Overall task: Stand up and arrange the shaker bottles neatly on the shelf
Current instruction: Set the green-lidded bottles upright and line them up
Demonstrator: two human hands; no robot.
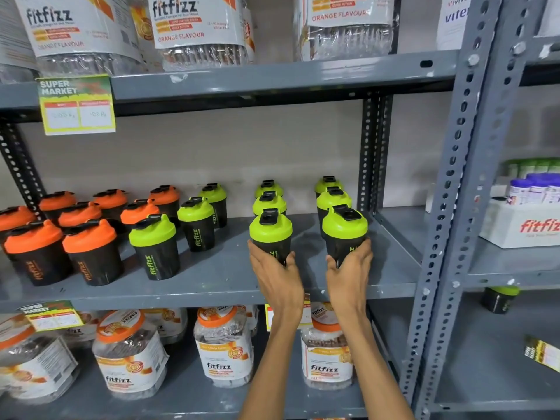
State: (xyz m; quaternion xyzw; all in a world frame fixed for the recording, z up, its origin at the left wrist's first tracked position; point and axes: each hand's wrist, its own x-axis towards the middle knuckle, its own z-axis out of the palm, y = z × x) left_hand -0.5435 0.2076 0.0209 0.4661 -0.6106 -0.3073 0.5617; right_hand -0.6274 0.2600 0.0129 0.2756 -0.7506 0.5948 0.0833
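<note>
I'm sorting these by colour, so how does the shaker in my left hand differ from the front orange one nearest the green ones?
The held shaker has a green lid; the orange shaker has an orange lid. The left hand has a grip on the held shaker, while the orange shaker stands free. The held shaker fronts a straight file; the orange shaker sits in a looser cluster. Both are upright, with black bodies and black caps.
</note>
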